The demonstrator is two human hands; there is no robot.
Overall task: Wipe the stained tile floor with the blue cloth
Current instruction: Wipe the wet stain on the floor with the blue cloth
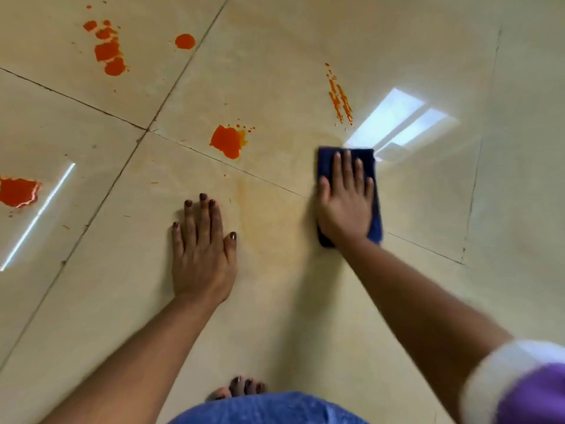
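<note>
the tile floor [275, 301] is seen as cream glossy tiles divided by dark grout lines, with two bright window reflections laid across it, one just beyond the right hand and one well to the outside of the left hand. a faint orange smear [244, 191] is spread over the tile between the two hands. five patches of orange stain are counted: a cluster of blots [107, 52] far beyond the left hand, a single round spot [185, 41] near that cluster, a splash [227, 141] just beyond the left hand's fingertips, a streaked mark [340, 99] beyond the right hand, and a puddle [19, 192] at the frame's edge, well to the outside of the left hand. one blue cloth [374, 221], folded to a rectangle, is pressed flat under the right hand [345, 200], whose fingers are held straight on top of it; the cloth lies across a grout line. the left hand [203, 252] is laid flat on the bare tile with fingers spread, nothing held. toes of one foot [241, 387] are seen nearer than the hands, above a blue garment [269, 408]. a white and purple sleeve [519, 384] is blurred at the right arm.
</note>
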